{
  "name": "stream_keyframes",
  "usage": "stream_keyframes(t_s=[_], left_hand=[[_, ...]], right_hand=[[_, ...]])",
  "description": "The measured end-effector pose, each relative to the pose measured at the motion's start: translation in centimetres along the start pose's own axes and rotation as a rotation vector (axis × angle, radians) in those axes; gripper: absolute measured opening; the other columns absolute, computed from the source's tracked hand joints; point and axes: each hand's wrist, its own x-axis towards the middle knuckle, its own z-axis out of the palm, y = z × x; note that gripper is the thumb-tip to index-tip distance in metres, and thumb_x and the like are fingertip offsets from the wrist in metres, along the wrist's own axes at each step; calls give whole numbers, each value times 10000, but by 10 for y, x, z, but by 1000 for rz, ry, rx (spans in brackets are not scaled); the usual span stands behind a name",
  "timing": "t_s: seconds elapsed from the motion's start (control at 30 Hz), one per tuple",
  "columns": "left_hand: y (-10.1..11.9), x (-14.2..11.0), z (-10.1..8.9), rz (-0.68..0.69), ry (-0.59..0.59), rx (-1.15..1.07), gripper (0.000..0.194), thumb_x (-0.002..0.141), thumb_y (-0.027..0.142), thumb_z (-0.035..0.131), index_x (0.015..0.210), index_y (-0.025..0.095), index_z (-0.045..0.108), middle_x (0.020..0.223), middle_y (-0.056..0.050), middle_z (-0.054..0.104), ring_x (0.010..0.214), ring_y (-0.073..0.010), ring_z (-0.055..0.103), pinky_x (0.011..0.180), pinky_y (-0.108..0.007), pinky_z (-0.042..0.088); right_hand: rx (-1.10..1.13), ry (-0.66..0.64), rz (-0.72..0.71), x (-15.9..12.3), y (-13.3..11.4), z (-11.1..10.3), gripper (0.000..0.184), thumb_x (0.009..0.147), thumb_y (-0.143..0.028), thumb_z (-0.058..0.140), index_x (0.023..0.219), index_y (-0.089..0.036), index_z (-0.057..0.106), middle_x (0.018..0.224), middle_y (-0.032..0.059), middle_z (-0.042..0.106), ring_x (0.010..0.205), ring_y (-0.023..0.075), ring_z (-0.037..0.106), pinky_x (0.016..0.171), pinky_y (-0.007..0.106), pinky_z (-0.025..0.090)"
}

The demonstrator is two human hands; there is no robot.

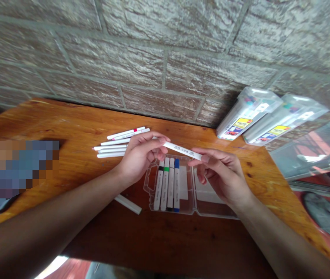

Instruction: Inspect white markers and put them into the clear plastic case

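Note:
A white marker pen (pixel 183 151) with dark print along its side is held slightly tilted between my two hands. My left hand (pixel 141 155) pinches its left end, and my right hand (pixel 221 168) grips its right end with thumb and fingers. Below the pen lies an open clear plastic case (pixel 194 190), its right half partly covered by my right hand and forearm. Several white markers (pixel 167 190) lie side by side in the left half, with black, green and blue bands or ends showing.
Several loose white markers (pixel 115 142) lie left of my left hand, partly hidden by it. Another white marker (pixel 128 204) lies beside my left forearm. Two filled clear marker cases (pixel 239 116) stand against the stone wall (pixel 141 97). A pixelated patch covers the table's left side.

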Motion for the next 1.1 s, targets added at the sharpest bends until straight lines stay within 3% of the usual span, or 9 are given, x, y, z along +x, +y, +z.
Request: stream_keyframes(t_s=[0.23,0.8,1.1], left_hand=[[-1,0,-1,2,9,-6,131,756,207,842,833,105,817,613,-30,716,482,-94,593,512,-209,490],[-3,1,-3,15,5,3,137,779,226,836,850,111,819,621,-29,722,481,-92,599,515,-206,489],[-3,2,-4,5,11,-51,163,841,224,778,908,83,821,636,-57,735,477,-115,612,513,-233,504]], right_hand=[[63,-35,-13,0,0,-2,222,893,-300,782,1075,-226,884,927,97,867,486,107,650,465,217,548],[-2,44,-25,1,4,0,169,876,-322,869,1016,-230,890,854,87,861,451,82,627,448,182,551],[114,17,31,1,-4,3,227,887,-302,837,1089,-203,866,996,97,868,457,117,691,413,201,527]])
